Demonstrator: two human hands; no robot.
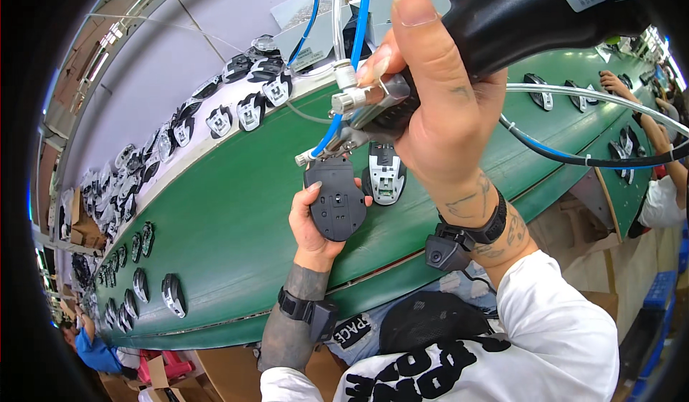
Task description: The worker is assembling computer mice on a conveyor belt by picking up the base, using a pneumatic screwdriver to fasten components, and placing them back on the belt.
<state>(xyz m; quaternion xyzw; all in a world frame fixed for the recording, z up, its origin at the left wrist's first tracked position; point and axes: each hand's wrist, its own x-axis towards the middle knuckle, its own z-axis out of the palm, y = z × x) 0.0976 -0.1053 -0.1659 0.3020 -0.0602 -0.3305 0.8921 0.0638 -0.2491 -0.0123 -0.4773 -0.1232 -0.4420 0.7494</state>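
Note:
My left hand point(308, 219) is closed round the sides of a black computer mouse point(336, 208), its underside with screw holes turned up. High in front, my right hand point(446, 108) grips a black power screwdriver point(524, 29) fitted with a metal head. The driver's nozzle point(305, 159) is at the upper left edge of the mouse; whether it touches I cannot tell. Just right of the held mouse, an opened mouse shell point(387, 179) in grey and black lies on the green belt, partly covered by the driver head.
Blue and clear hoses point(363, 21) hang from above, and a dark hose point(574, 160) loops right. Mouse parts point(251, 111) line the pale ledge beyond the green belt point(237, 222). More mice point(172, 294) stand at left. Another person's hand point(613, 84) is at far right; someone in blue point(97, 350) sits lower left.

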